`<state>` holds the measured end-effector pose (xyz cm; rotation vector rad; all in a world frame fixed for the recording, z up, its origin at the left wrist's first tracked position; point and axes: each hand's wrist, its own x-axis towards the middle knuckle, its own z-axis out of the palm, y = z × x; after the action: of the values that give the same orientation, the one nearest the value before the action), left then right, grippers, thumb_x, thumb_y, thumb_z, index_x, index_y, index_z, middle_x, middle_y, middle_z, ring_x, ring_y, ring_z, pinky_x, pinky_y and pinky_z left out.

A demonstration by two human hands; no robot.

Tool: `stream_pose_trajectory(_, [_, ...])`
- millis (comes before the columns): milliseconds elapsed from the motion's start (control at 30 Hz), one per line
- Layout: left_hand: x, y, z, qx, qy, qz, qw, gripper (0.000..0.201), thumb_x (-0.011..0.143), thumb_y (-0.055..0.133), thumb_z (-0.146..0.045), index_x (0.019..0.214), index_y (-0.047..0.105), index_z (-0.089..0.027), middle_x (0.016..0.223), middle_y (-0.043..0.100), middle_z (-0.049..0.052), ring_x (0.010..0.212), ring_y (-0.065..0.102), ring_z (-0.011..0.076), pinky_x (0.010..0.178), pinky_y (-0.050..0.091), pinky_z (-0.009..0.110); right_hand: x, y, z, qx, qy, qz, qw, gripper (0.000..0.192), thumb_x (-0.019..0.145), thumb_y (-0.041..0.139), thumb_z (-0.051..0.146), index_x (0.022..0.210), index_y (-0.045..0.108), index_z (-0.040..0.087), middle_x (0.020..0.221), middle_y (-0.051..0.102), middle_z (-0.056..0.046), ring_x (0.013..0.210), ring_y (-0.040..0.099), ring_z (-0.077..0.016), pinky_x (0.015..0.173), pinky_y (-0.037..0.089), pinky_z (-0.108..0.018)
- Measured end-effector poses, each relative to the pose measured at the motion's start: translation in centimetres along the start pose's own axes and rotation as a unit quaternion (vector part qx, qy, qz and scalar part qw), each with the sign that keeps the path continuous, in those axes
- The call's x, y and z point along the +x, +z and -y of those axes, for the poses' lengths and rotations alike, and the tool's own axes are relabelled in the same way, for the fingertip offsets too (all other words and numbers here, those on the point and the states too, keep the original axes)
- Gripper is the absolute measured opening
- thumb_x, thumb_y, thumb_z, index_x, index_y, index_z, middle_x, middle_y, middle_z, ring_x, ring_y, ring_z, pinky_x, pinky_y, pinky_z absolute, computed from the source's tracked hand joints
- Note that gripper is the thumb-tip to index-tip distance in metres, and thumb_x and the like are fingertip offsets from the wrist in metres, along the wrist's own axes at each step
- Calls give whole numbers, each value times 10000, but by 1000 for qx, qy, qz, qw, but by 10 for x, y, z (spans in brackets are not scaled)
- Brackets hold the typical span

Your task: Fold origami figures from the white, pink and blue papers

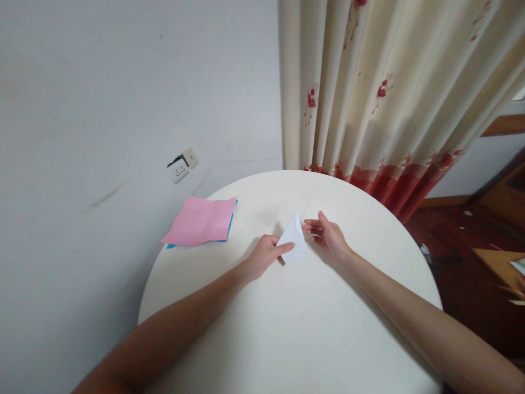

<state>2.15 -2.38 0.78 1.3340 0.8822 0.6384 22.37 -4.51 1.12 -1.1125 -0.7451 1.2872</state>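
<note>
A white folded paper point(293, 241), pointed at its far end and crossed by crease lines, is held above the middle of the round table. My left hand point(264, 254) grips its left side, thumb on top and the other fingers underneath. Just to the right of the paper is my right hand point(331, 238), its fingers apart and its thumb raised, holding nothing. The fingertips of that hand come close to the paper's right edge; whether they touch it I cannot tell.
Pink paper sheets point(203, 220) lie over blue paper point(230, 225) at the left edge of the white round table point(262, 339). Behind it are a wall with a socket point(178, 171) and a floral curtain point(369, 109). Wooden furniture point(502, 268) stands at the right.
</note>
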Motion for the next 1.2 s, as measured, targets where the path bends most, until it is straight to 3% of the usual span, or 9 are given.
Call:
stream_pose_trajectory(133, [2, 3, 2, 7, 25, -35, 999, 459, 698, 776, -516, 800, 755, -69, 728, 725, 100, 613, 624, 169, 577, 428, 254, -10, 14, -11, -88, -30, 101, 991, 465, 683, 760, 582, 731, 730, 121, 671, 673, -53, 602, 536, -148, 565, 369, -270])
stream_pose_trajectory(333, [4, 3, 5, 35, 44, -42, 998, 420, 726, 754, -497, 771, 738, -80, 714, 711, 72, 634, 628, 173, 596, 442, 257, -12, 18, -19, -114, -51, 75, 989, 356, 657, 781, 481, 605, 697, 139, 557, 600, -5, 519, 465, -119, 533, 313, -268])
stream_pose_trajectory(433, [6, 5, 5, 0, 79, -44, 996, 407, 738, 758, -440, 934, 719, -85, 828, 726, 80, 750, 661, 191, 687, 490, 274, -11, 16, -17, -94, -43, 62, 993, 342, 649, 785, 468, 634, 711, 135, 601, 632, -24, 552, 498, -134, 559, 340, -276])
stream_pose_trajectory(567, [6, 6, 3, -46, 119, -50, 991, 792, 654, 837, -290, 1356, 498, -149, 901, 703, 48, 780, 666, 167, 713, 519, 270, -10, 16, -16, -87, -41, 42, 994, 359, 636, 796, 475, 638, 701, 129, 610, 636, -31, 555, 497, -136, 561, 341, -279])
stream_pose_trajectory(667, [8, 6, 4, -46, 135, -52, 988, 988, 575, 867, -193, 1444, 399, -182, 933, 673, 29, 792, 667, 163, 699, 530, 258, -10, 16, -16, -93, -45, 44, 994, 384, 635, 791, 500, 631, 689, 130, 604, 631, -28, 544, 484, -131, 550, 331, -275])
stream_pose_trajectory(900, [15, -2, 13, 39, 159, -114, 980, 539, 780, 722, -339, 1258, 636, -107, 999, 721, 93, 860, 669, 186, 778, 528, 280, -6, 17, -21, -105, -54, 74, 990, 432, 668, 763, 550, 747, 703, 129, 686, 665, -44, 606, 534, -148, 576, 369, -275])
stream_pose_trajectory(1000, [15, -7, 14, 63, 172, -150, 972, 426, 828, 665, -417, 1132, 711, -122, 994, 732, 80, 856, 663, 191, 743, 519, 269, -6, 19, -23, -103, -73, 86, 988, 532, 664, 784, 527, 1001, 694, 126, 823, 685, -68, 674, 573, -166, 592, 416, -279])
stream_pose_trajectory(1100, [15, -10, 12, 98, 171, -187, 962, 363, 836, 640, -463, 846, 744, -115, 722, 678, 22, 650, 589, 147, 560, 432, 220, -11, 22, -23, -118, -92, 65, 987, 968, 620, 836, 478, 1443, 416, 192, 1081, 639, -109, 759, 604, -185, 633, 487, -309])
stream_pose_trajectory(1200, [14, -11, 10, 134, 186, -217, 949, 393, 850, 619, -467, 681, 684, -118, 605, 573, -13, 578, 493, 114, 512, 338, 211, -16, 23, -22, -135, -90, 67, 985, 1282, 593, 862, 435, 1568, 43, 287, 1319, 494, -158, 825, 616, -197, 677, 532, -348])
